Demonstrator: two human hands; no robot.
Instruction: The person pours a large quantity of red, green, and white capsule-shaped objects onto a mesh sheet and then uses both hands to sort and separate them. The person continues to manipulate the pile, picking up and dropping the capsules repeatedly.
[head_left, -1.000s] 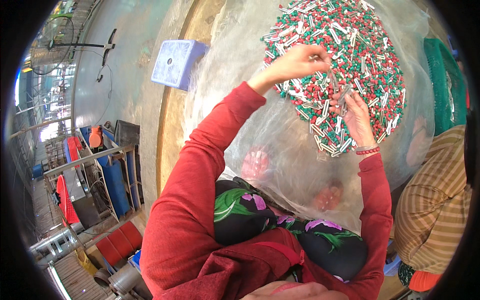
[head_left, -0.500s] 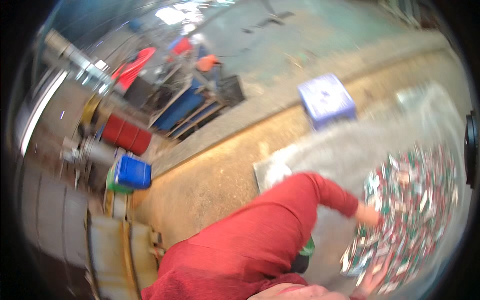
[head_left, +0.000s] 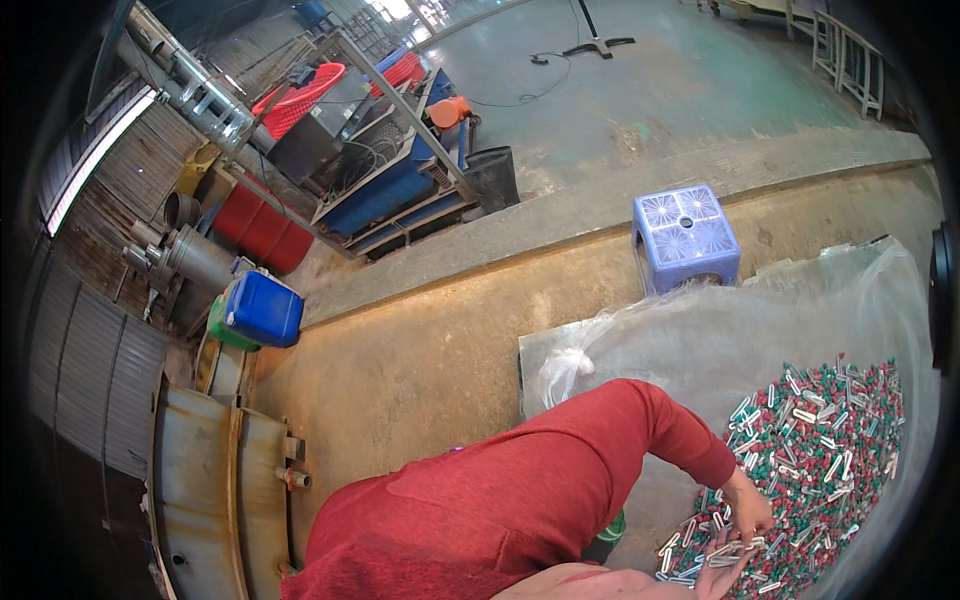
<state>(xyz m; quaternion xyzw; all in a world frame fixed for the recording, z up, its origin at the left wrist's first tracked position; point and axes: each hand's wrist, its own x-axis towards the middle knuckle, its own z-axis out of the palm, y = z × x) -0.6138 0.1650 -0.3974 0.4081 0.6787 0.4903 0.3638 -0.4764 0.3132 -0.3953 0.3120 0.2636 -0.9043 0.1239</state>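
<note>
View swung left since earlier: the left hand (head_left: 748, 510) curls, the grip of its fingers (head_left: 764, 523) unclear, beside pale clips (head_left: 727, 558) held in the right hand (head_left: 716, 578), over the red-and-green pile (head_left: 825, 470). Sorting seems underway; the next move needs a clean pinch.

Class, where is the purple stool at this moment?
In the head view, the purple stool stands right of centre, between the concrete kerb and the clear plastic sheet.

Sheet (head_left: 680, 335) beneath the hands (head_left: 752, 510): plastic, looking glossy, wrinkled. Stool (head_left: 688, 243) beyond them: plastic, looking smooth. Sleeve (head_left: 665, 430) behind them: cloth, looking matt. Floor (head_left: 430, 370) to their left: looking rough.
</note>
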